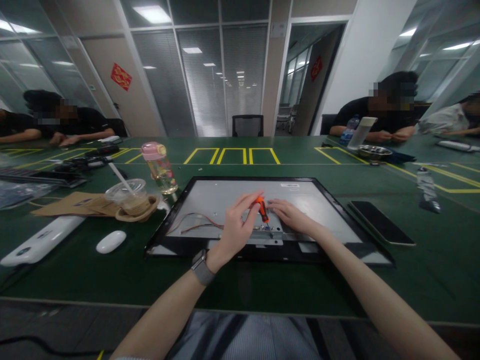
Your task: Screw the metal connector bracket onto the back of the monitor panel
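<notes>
My left hand [240, 225], with a watch [202, 267] on its wrist, grips an orange and black screwdriver [263, 210]. The screwdriver leans slightly, its tip down at a metal bracket [275, 235] along the near edge of a flat display panel [202, 197]. That panel lies on the table, pale grey inside a black frame. My right hand [290, 216] rests on it just right of the screwdriver, fingers stretched out, holding nothing visible. Thin coloured wires [198, 226] run over the panel left of the bracket. Any screw under the tip is too small to make out.
Left of the panel stand a pink-lidded bottle [159, 167] and a plastic cup [131, 197] in a cardboard holder. A white oval case [111, 241] and a white device [43, 241] lie nearer. On the right is a phone [380, 222]. People sit across the table.
</notes>
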`<state>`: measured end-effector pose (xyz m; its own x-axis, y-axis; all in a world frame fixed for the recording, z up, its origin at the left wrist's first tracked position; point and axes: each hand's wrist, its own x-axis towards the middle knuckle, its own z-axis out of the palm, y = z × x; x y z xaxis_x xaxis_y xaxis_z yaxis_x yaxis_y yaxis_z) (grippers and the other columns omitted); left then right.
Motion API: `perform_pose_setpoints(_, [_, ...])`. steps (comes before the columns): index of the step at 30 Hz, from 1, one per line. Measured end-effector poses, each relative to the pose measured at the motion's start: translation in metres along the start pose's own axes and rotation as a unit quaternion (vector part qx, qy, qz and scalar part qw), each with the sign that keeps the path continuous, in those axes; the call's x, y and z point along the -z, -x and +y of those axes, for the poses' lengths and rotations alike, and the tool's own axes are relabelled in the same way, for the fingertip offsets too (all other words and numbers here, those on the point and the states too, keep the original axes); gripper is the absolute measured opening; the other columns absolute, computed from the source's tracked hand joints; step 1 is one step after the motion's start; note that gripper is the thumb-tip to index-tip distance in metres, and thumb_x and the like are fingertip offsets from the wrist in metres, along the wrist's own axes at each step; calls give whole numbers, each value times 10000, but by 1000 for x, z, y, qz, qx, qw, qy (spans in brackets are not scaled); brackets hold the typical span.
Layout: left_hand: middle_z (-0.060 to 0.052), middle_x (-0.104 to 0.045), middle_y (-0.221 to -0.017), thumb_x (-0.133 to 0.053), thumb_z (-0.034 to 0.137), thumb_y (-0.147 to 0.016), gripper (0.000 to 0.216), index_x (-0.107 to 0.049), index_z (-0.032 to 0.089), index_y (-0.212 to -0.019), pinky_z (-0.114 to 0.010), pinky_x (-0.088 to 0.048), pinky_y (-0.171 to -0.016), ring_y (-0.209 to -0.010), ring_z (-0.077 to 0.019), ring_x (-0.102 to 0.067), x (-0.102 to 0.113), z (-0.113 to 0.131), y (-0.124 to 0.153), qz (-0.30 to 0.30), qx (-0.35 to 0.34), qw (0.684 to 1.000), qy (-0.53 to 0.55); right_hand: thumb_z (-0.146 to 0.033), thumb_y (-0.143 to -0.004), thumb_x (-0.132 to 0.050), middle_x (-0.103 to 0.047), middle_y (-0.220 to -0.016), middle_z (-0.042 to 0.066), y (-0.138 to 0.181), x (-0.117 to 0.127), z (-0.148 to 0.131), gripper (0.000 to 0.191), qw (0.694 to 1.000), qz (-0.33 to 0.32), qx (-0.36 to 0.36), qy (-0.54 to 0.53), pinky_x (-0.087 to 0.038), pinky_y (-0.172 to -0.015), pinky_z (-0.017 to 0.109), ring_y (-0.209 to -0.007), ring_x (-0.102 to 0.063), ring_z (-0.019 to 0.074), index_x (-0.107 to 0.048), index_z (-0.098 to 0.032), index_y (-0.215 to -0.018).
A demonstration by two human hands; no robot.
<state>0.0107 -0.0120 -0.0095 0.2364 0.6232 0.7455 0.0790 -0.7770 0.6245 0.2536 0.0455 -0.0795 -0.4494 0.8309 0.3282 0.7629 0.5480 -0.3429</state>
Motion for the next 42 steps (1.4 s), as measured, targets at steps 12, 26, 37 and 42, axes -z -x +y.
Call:
perform_pose_setpoints(12, [-102, -667, -1209, -451, 255, -1022, 305, -624, 207, -1269, -371, -505, -974, -1093, -200, -648, -2, 2, 1, -1, 6, 999, 32, -302, -1003, -382, -661, -1339, 110, -1, 3, -3, 383, 1000, 0, 11, -10, -437, -1102, 532, -1294, -577, 289, -693, -234, -1217])
perform_pose_setpoints(26, [-88, -672, -1145, -460, 250, -1015, 302, -627, 222, -1265, -354, -517, -927, -1028, -187, -650, -1, 0, 0, 10, 19, 999, 31, -313, -1003, -388, -665, -1332, 111, 0, 5, -4, 378, 1000, 5, 8, -12, -435, -1102, 549, -1283, -585, 301, -699, -243, -1206])
perform_pose_setpoints(37, [-92, -658, -1217, -443, 224, -1015, 335, -604, 225, -1308, -380, -497, -994, -1111, -198, -630, 1, 2, -2, -10, 15, 999, 40, -307, -1003, -388, -654, -1349, 109, 1, 4, -3, 381, 1000, 5, 8, -12, -436, -1103, 543, -1284, -584, 299, -695, -241, -1218])
perform_pose_setpoints(42, [-52, -670, -1049, -573, 257, -960, 252, -686, 239, -1185, -297, -544, -832, -931, -155, -642, 0, -1, -3, 23, 4, 1000, -1, -304, -999, -409, -668, -1332, 96, 0, 3, -1, 361, 1000, 6, 9, -12, -442, -1102, 539, -1286, -585, 286, -699, -257, -1209])
